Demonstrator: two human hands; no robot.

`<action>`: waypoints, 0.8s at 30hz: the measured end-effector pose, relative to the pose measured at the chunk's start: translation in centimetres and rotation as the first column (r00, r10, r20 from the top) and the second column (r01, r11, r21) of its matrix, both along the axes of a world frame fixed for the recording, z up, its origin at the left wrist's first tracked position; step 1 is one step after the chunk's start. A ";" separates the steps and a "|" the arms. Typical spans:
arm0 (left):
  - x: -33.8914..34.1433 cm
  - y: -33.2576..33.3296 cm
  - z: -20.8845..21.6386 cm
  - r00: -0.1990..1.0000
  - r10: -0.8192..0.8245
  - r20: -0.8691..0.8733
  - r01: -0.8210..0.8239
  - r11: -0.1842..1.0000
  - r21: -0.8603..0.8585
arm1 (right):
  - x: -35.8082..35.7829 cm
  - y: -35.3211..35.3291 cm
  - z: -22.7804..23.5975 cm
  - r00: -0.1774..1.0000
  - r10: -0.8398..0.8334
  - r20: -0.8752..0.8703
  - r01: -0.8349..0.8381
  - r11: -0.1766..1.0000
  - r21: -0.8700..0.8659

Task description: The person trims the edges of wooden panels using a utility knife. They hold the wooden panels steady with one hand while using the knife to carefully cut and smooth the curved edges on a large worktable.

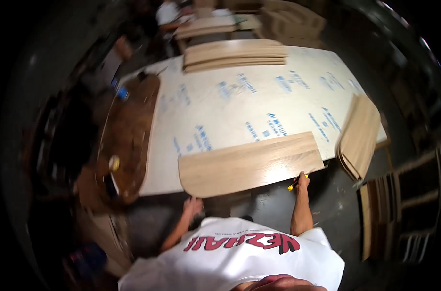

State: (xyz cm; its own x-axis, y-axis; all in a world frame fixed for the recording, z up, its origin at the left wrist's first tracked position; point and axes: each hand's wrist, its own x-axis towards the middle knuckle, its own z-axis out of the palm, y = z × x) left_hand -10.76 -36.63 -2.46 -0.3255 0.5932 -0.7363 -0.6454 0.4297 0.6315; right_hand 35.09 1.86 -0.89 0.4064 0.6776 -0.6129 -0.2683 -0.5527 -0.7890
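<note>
My left hand (194, 205) is at the board (249, 165), grip unclear, where it overhangs the table (157, 177); leaning could tip it. Apart, my right hand (302, 181) clasps a yellow tool (292, 186); a slip could scratch the board.

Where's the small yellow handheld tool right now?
In the head view, the small yellow handheld tool is right of centre, held in the right hand, just below the right end of the nearest pale wood-grain board with a rounded corner.

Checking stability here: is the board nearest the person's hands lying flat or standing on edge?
Lying flat: the board shows its broad wood-grain face upward, across the front edge of the white table.
</note>
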 end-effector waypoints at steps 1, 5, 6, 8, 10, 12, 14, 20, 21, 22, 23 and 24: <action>2.4 3.4 0.3 0.974 0.224 0.004 -0.224 0.970 0.093 | 1.6 0.6 -0.7 1.000 -0.020 -0.022 0.020 0.999 0.031; 2.2 7.0 3.0 0.964 0.148 -0.221 -0.156 0.988 -0.019 | 5.2 1.2 -2.0 0.993 0.093 -0.070 -0.088 0.994 0.070; 2.5 7.0 4.5 0.979 0.114 -0.170 -0.099 0.991 0.094 | 5.9 1.7 -1.7 0.991 0.112 -0.069 -0.109 0.993 0.043; 1.6 5.1 4.8 0.985 0.147 -0.094 -0.140 0.987 0.079 | 5.0 1.7 -1.8 0.983 0.170 -0.069 -0.171 0.985 -0.002; 1.3 4.4 5.6 0.989 0.148 0.009 -0.148 0.984 0.094 | 5.4 2.3 -1.9 0.983 0.184 -0.007 -0.184 0.983 0.027; 0.5 3.5 5.7 0.986 0.166 -0.018 -0.165 0.983 0.078 | 3.7 1.9 -1.6 0.972 0.229 0.060 -0.230 0.973 0.016; -0.2 2.8 5.7 0.986 0.157 -0.062 -0.153 0.986 0.062 | 1.7 1.6 -1.0 0.964 0.227 0.135 -0.237 0.969 0.067; 0.9 3.6 3.4 0.992 0.119 0.033 -0.122 0.983 0.140 | 1.7 4.5 0.1 0.918 0.336 0.210 -0.366 0.922 0.127; 1.6 3.2 3.6 0.992 0.114 0.058 -0.121 0.985 0.127 | 1.7 3.9 0.1 0.941 0.320 0.114 -0.334 0.932 0.143; 1.0 1.9 3.7 0.996 0.076 0.049 -0.082 0.988 0.128 | 0.7 2.8 0.2 0.950 0.313 -0.002 -0.308 0.937 0.166; 0.2 1.2 3.7 0.998 0.010 0.056 -0.016 0.993 0.117 | 0.2 1.5 0.1 0.949 0.310 -0.058 -0.292 0.932 0.213; 0.6 1.7 4.4 0.994 -0.075 0.074 0.069 0.994 0.090 | 0.7 0.6 -0.1 0.948 0.303 -0.094 -0.269 0.926 0.265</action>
